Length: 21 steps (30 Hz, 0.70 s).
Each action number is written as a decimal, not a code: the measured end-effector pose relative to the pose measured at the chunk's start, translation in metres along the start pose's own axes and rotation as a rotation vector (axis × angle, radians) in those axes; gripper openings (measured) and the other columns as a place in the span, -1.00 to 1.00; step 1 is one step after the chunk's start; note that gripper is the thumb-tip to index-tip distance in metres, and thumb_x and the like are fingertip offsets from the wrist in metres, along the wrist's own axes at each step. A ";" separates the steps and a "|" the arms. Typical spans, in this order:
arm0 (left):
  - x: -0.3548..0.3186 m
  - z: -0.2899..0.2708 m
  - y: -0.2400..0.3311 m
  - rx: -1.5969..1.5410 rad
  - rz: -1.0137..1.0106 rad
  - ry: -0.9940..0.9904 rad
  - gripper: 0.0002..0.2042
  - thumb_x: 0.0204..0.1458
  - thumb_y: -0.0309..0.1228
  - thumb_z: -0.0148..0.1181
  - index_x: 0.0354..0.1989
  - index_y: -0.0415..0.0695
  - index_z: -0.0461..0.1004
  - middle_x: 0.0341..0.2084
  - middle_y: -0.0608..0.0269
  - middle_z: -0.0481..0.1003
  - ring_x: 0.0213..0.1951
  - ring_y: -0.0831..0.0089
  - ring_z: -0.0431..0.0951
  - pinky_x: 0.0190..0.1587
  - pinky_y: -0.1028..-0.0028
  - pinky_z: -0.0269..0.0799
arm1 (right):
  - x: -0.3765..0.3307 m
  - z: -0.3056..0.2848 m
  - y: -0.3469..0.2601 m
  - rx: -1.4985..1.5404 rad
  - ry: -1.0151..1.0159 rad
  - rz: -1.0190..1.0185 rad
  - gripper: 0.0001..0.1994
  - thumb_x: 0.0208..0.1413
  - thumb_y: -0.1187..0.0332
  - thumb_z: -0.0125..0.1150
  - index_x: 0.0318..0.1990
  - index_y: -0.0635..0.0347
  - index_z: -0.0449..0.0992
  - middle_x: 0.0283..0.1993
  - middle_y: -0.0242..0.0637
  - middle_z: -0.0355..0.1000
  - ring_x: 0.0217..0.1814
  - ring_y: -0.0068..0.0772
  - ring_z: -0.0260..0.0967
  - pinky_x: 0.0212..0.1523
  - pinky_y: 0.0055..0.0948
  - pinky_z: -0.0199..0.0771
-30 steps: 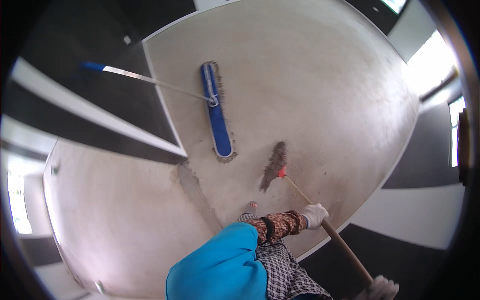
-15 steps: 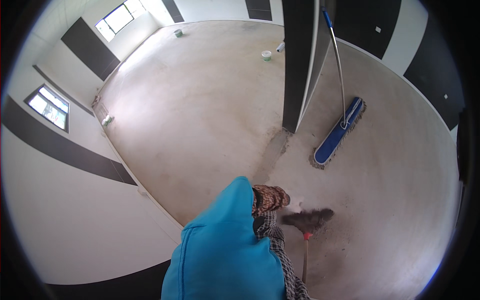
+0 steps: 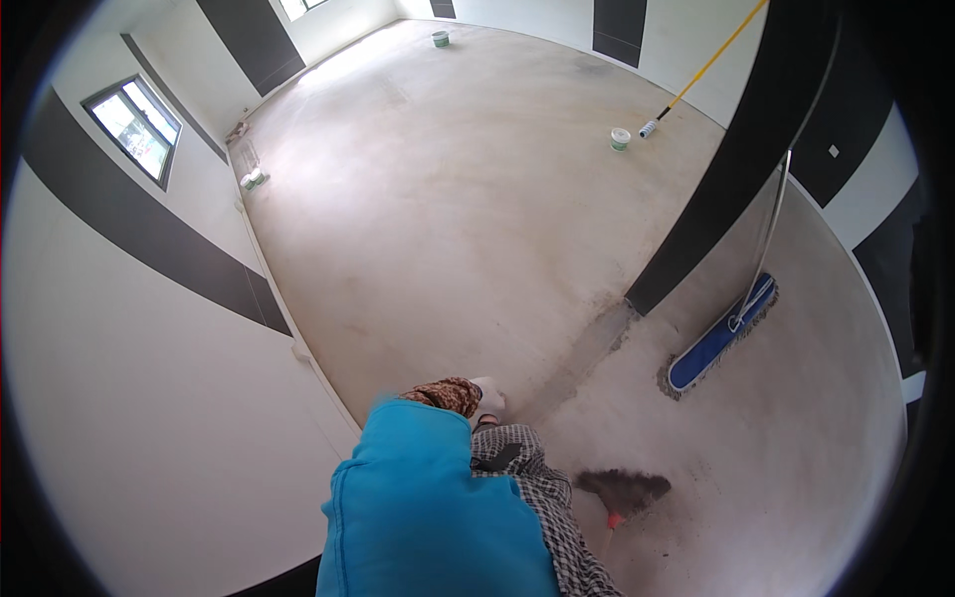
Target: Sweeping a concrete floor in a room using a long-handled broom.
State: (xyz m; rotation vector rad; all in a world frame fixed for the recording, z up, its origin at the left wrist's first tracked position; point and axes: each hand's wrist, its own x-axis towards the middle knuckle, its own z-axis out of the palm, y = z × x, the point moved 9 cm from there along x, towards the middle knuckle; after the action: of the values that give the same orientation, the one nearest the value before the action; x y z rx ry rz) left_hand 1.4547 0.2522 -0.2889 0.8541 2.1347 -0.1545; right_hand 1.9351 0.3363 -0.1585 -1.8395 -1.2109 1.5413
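My left hand (image 3: 487,394), in a white glove, reaches out past a brown patterned cuff and a bright blue sleeve. It is above the pale floor beside my checked trousers; its fingers are blurred against the floor, and I see nothing held in it. My right hand is out of sight. To the right of my legs a broom (image 3: 625,490) with dark bristles and a red socket rests on the floor, its handle running down toward the lower edge. Dark dust specks lie around the broom head.
A wide blue dust mop (image 3: 718,336) lies at right, its metal pole leaning by the dark wall end (image 3: 686,254). Farther off are a white-and-green bucket (image 3: 620,139), a paint roller (image 3: 649,129) on a yellow pole and another bucket (image 3: 441,39). Small containers (image 3: 255,179) stand along the left wall.
The view has turned, so the room has shifted right and the mop and wall end sit lower. My left hand has moved left, away from above the broom.
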 end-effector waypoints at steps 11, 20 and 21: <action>0.014 -0.131 -0.089 -0.463 0.027 -0.140 -0.60 -0.01 -0.16 0.16 -0.16 -0.28 0.55 -0.22 -0.10 0.58 -0.14 0.13 0.59 -0.05 0.24 0.47 | 0.007 0.069 -0.006 -0.125 0.104 0.141 -0.74 0.16 0.29 0.04 -0.55 0.11 0.27 -0.74 -0.46 0.13 -0.75 -0.50 0.09 -0.60 -0.37 0.25; 0.059 -0.161 -0.099 -0.491 0.125 0.022 -0.61 0.02 -0.17 0.19 -0.17 -0.28 0.53 -0.43 0.12 0.55 -0.44 0.39 0.54 -0.32 0.38 0.49 | 0.001 0.062 0.058 -0.236 0.153 0.330 -0.76 0.14 0.31 0.05 -0.54 0.15 0.30 -0.74 -0.44 0.17 -0.76 -0.48 0.12 -0.63 -0.38 0.27; 0.060 -0.167 -0.087 -0.493 0.120 0.026 -0.61 0.02 -0.17 0.19 -0.17 -0.28 0.53 -0.43 0.12 0.55 -0.44 0.39 0.54 -0.32 0.38 0.49 | 0.007 0.058 0.063 -0.266 0.142 0.338 -0.76 0.14 0.31 0.06 -0.54 0.15 0.30 -0.74 -0.43 0.17 -0.76 -0.48 0.13 -0.64 -0.38 0.27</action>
State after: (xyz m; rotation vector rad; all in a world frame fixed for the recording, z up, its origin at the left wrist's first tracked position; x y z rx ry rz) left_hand 1.2664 0.2802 -0.2372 0.6859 2.0082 0.4307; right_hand 1.9015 0.2992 -0.2278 -2.3854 -1.1262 1.4380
